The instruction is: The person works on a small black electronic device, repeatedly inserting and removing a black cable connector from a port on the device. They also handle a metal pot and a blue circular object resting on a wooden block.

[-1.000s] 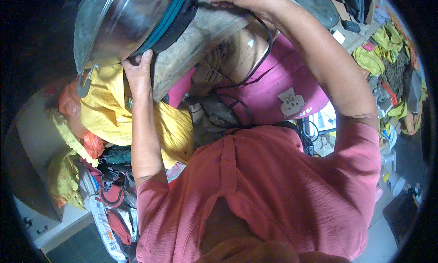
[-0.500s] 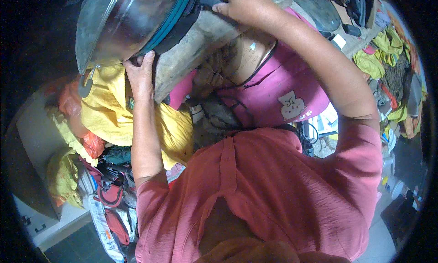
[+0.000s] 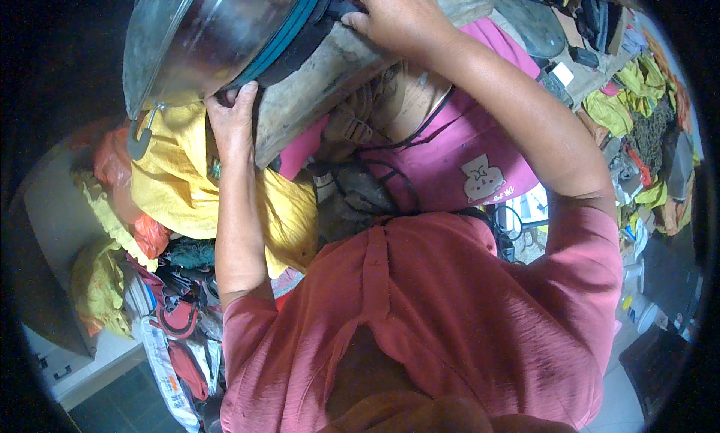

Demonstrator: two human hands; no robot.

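Observation:
At the upper left is a large, glossy, curved dark thing point(image 3: 232, 39), with teal bands point(image 3: 289, 35) and a black edge point(image 3: 300, 61); its kind I cannot make out. My left hand point(image 3: 234, 121) is closed at its lower edge, thumb uppermost and the other fingertips partly hidden. My right hand point(image 3: 397, 16) pinches a black strap-like piece point(image 3: 341, 11) beside the black edge. Beneath the thing is a worn grey slab point(image 3: 300, 118). A grey hook-shaped end on a thin metal rod point(image 3: 140, 140) hangs at the lower left of the glossy thing.
Yellow cloth point(image 3: 176, 174) hangs beside my left forearm. A pink apron point(image 3: 450, 163) with a white cartoon figure lies below my right arm. Bags and cloths point(image 3: 176, 343) are heaped at the left, more clutter point(image 3: 637, 125) at the right. A pale cabinet point(image 3: 60, 238) stands far left.
The black strap-like piece and my right hand have shifted slightly to the right. My left hand stays at the lower edge of the glossy thing.

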